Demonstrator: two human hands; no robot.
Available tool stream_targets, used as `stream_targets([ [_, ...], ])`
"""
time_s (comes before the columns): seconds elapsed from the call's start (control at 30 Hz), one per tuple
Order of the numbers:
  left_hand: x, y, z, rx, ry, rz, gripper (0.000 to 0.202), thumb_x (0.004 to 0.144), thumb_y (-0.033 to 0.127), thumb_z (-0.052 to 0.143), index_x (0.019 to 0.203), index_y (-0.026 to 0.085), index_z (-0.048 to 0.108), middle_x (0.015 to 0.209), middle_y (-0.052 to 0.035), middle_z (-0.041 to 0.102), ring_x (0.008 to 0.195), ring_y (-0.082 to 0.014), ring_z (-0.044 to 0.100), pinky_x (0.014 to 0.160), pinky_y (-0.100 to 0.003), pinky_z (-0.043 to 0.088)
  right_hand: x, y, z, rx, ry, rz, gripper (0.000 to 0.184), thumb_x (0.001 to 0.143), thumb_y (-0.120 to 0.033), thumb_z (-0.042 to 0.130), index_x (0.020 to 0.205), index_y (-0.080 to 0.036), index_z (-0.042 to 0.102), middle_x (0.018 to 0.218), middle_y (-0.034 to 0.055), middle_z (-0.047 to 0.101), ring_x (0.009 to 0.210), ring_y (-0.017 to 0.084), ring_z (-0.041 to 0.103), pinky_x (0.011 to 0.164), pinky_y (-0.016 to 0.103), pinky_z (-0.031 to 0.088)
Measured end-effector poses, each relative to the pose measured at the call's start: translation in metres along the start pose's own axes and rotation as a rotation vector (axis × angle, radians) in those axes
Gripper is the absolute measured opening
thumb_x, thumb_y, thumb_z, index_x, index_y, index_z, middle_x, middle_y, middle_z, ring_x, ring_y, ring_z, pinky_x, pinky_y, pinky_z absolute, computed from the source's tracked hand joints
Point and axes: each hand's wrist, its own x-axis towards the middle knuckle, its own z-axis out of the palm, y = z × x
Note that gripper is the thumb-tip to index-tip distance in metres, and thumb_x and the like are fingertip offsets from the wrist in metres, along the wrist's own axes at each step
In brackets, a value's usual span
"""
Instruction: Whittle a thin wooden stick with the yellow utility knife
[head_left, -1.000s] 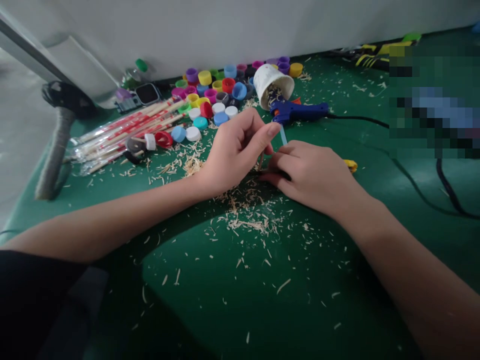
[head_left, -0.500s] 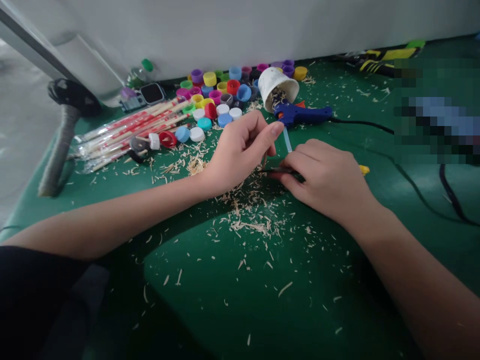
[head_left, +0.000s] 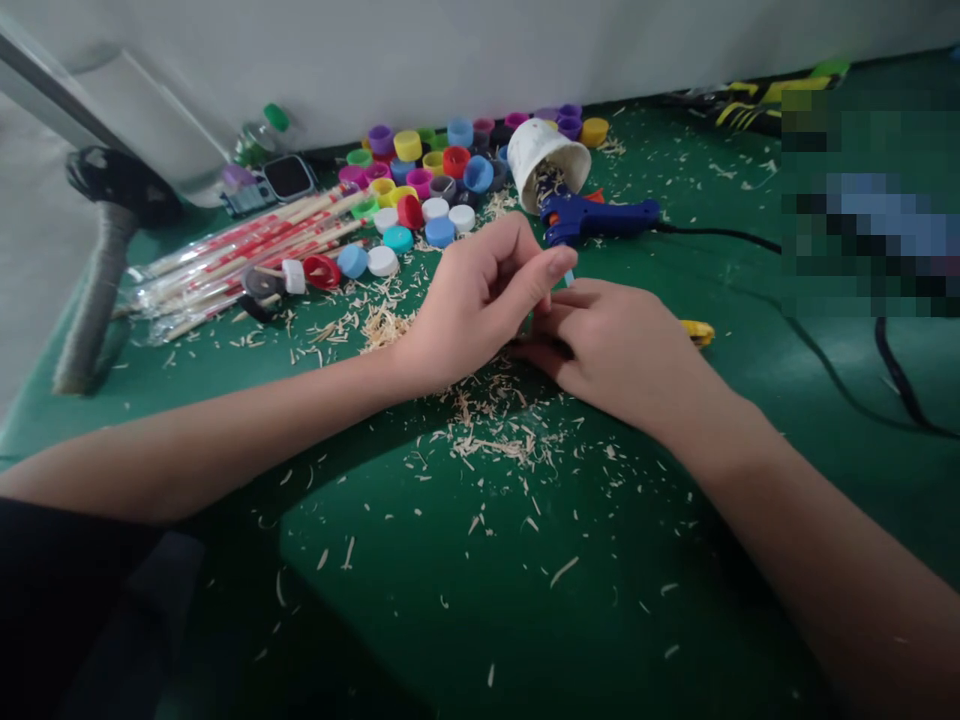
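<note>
Over the heap of pale wood shavings (head_left: 499,440), my left hand (head_left: 472,300) is closed, thumb pressed against the curled fingers. A thin wooden stick seems pinched in it, almost wholly hidden by the fingers. My right hand (head_left: 622,350) is wrapped round a utility knife, whose yellow handle end (head_left: 699,332) sticks out behind the hand; its blade is hidden now. The fingertips of both hands meet or nearly meet. Just beyond them lies a blue glue gun (head_left: 607,220), its nozzle side by a tipped white cup (head_left: 544,150) with shavings inside.
Many coloured bottle caps (head_left: 457,162) stand along the wall. Wrapped chopsticks (head_left: 247,255) lie at the left, near a smartwatch (head_left: 289,178) and a hammer-like tool with a grey wrapped handle (head_left: 94,300). A black cable (head_left: 720,235) runs right. Yellow-black tools (head_left: 757,105) lie at the back.
My right hand has moved left, closer to my left hand, and the dark blade that showed between them is now covered. The view has shifted slightly.
</note>
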Motion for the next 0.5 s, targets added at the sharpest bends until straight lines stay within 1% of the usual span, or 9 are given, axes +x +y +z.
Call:
stream_targets([
  [0.1, -0.001, 0.000, -0.001, 0.010, 0.004, -0.012, 0.030, 0.092, 0.040, 0.053, 0.069, 0.021, 0.047, 0.058, 0.0010, 0.053, 0.048, -0.0082, 0.048, 0.046, -0.027, 0.039, 0.003, -0.005, 0.002, 0.016, -0.031, -0.008, 0.021, 0.089, -0.026, 0.050, 0.088, -0.014, 0.067, 0.084, 0.0083, 0.067, 0.084, 0.022, 0.059, 0.059, 0.032, 0.035],
  [0.2, 0.000, 0.000, -0.002, -0.026, 0.010, -0.022, 0.030, 0.092, 0.039, 0.052, 0.069, 0.021, 0.046, 0.059, 0.0007, 0.056, 0.050, -0.0078, 0.050, 0.047, -0.026, 0.041, 0.001, -0.006, 0.002, 0.012, -0.022, 0.019, 0.019, 0.089, -0.027, 0.052, 0.085, -0.014, 0.066, 0.081, 0.0079, 0.065, 0.082, 0.021, 0.058, 0.059, 0.031, 0.035],
  [0.27, 0.000, -0.001, -0.002, -0.039, 0.008, -0.043, 0.031, 0.093, 0.039, 0.051, 0.069, 0.021, 0.045, 0.060, 0.0006, 0.057, 0.050, -0.0075, 0.050, 0.048, -0.025, 0.042, -0.003, -0.004, 0.000, 0.010, -0.019, 0.009, 0.019, 0.089, -0.027, 0.052, 0.084, -0.015, 0.065, 0.081, 0.0073, 0.064, 0.082, 0.021, 0.058, 0.059, 0.031, 0.035],
  [0.37, 0.000, -0.002, -0.001, -0.052, 0.008, -0.055, 0.031, 0.093, 0.041, 0.050, 0.070, 0.022, 0.045, 0.060, 0.0015, 0.057, 0.049, -0.0070, 0.049, 0.047, -0.025, 0.043, -0.010, 0.001, -0.004, 0.008, 0.017, -0.023, 0.021, 0.092, -0.026, 0.048, 0.082, -0.017, 0.064, 0.079, 0.0067, 0.062, 0.081, 0.020, 0.056, 0.060, 0.031, 0.036],
  [0.5, 0.000, -0.002, -0.001, -0.085, -0.011, -0.049, 0.029, 0.093, 0.040, 0.050, 0.072, 0.021, 0.047, 0.062, 0.0012, 0.059, 0.048, -0.0064, 0.050, 0.045, -0.024, 0.041, -0.016, 0.006, -0.010, 0.010, 0.089, -0.013, 0.021, 0.092, -0.026, 0.047, 0.079, -0.019, 0.062, 0.074, 0.0055, 0.058, 0.076, 0.019, 0.053, 0.061, 0.031, 0.037],
])
